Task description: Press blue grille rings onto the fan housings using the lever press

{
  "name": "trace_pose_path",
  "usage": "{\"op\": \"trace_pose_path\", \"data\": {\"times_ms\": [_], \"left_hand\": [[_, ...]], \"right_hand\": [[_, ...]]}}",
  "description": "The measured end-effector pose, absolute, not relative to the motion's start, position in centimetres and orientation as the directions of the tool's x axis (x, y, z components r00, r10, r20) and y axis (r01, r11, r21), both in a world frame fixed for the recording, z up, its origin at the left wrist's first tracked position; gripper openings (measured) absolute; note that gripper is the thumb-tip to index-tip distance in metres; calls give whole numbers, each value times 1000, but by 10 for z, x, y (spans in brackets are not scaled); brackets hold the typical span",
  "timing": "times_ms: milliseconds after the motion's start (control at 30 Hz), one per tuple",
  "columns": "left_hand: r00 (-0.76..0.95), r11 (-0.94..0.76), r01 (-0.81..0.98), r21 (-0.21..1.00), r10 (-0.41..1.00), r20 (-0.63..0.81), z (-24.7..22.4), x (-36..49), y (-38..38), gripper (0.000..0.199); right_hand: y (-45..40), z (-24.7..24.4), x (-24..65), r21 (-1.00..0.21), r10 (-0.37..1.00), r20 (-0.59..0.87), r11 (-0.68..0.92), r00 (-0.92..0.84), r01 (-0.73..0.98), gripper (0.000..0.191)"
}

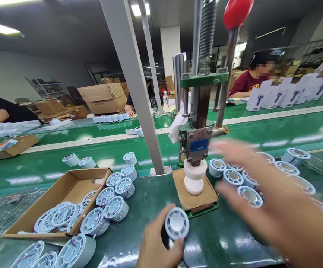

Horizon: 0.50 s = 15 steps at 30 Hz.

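Note:
Low in the middle, my left hand (161, 238) grips a round light-blue spoked housing (177, 223) with a silver disc at its centre, thumb and fingers on its rim. My right hand (250, 190) is raised to the right of a hand press (199, 143), blurred by motion, its fingers stretched apart with nothing seen between them. Under the ram, a white plastic die (195, 169) sits just above a white lower seat (194, 186) on a cardboard-covered base (206, 201). The press's lever has a red knob (238, 13). Several similar housings (250, 196) stand behind my right hand, which partly hides them.
On the left, a cardboard tray (18, 225) holds light-blue spoked rings (63, 216), with several wired housings (94, 221) beside it. A grey post (139, 82) rises behind the bench. Beyond the green conveyor (94, 137), people sit near white boxes (273, 95) and cartons (102, 97).

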<state>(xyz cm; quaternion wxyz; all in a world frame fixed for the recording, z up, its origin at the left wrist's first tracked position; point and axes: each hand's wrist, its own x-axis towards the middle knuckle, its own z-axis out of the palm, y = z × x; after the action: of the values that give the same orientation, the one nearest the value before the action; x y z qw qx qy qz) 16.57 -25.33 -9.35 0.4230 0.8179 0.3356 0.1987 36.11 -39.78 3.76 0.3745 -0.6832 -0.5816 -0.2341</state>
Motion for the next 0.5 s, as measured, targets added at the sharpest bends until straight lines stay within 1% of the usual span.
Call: {"op": "trace_pose_path", "data": {"times_ms": [33, 67, 100, 133, 167, 200, 233, 267, 300, 367, 500], "left_hand": [[692, -413, 364, 834, 720, 54, -81, 175, -244, 61], [694, -407, 334, 850, 716, 70, -69, 186, -235, 59], [701, -399, 295, 868, 708, 87, -58, 197, -226, 57], [713, -390, 249, 886, 693, 105, -49, 209, -219, 56], [731, -382, 197, 903, 671, 124, -42, 221, -214, 56], [751, -372, 147, 917, 645, 141, -38, 233, -210, 56], [776, -360, 102, 927, 612, 152, -36, 244, -208, 57], [801, -347, 65, 936, 577, 158, -36, 255, -208, 57], [826, -337, 35, 941, 540, 163, -37, 264, -208, 57], [865, -318, -9, 948, 473, 167, -41, 278, -207, 54], [910, -281, -44, 959, 384, 154, -49, 285, -203, 47]], "right_hand": [[-394, 80, 376, -233, 502, 828, -94, 248, 968, 47], [-387, 120, 391, -232, 388, 880, -153, 274, 961, 49], [-376, 154, 406, -263, 288, 905, -203, 314, 943, 53], [-362, 183, 421, -316, 207, 910, -218, 360, 924, 56], [-348, 204, 435, -400, 197, 888, -120, 416, 909, 58], [-333, 219, 449, -478, 252, 850, 2, 462, 878, 59], [-319, 227, 461, -526, 325, 817, 81, 477, 846, 62], [-307, 231, 471, -567, 399, 785, 154, 474, 809, 65], [-297, 231, 478, -589, 451, 763, 192, 463, 785, 69], [-286, 227, 487, -607, 482, 750, 231, 452, 760, 71], [-279, 224, 488, -631, 473, 747, 282, 467, 723, 61]]}}
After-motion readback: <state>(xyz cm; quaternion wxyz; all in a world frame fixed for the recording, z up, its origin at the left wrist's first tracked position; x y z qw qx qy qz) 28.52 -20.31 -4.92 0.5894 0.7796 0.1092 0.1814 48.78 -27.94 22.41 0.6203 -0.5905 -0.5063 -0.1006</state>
